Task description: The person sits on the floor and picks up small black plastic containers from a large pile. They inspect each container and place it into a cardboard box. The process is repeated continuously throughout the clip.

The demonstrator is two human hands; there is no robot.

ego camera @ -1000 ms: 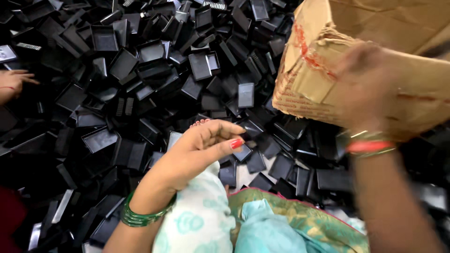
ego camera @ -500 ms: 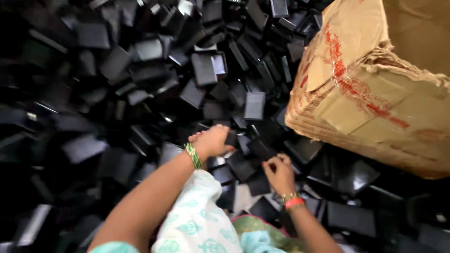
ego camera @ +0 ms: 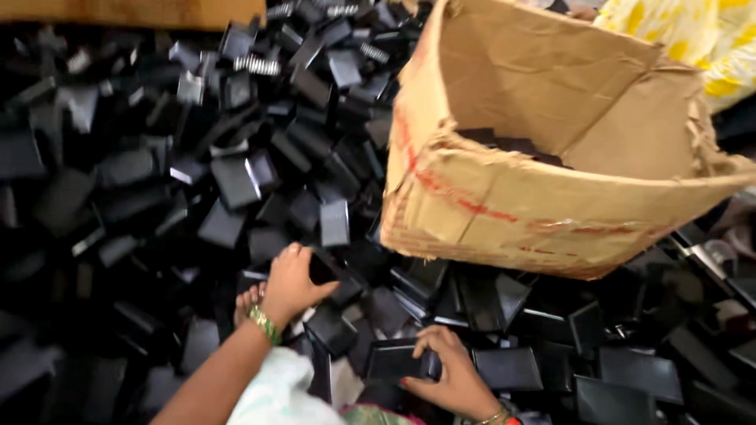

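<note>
The left hand (ego camera: 290,285) is clenched on a small black plastic tray (ego camera: 324,271), the right hand (ego camera: 449,378) grasping another black tray (ego camera: 394,364) by its near edge — both look light, stiff, slick, best pinched at the rim.

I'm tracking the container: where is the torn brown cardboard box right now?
In the head view, the torn brown cardboard box sits upper right on the heap of black plastic pieces, beyond the right hand.

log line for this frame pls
left hand: grasping black tray | right hand: holding black tray | cardboard box: open, beside pile
</note>
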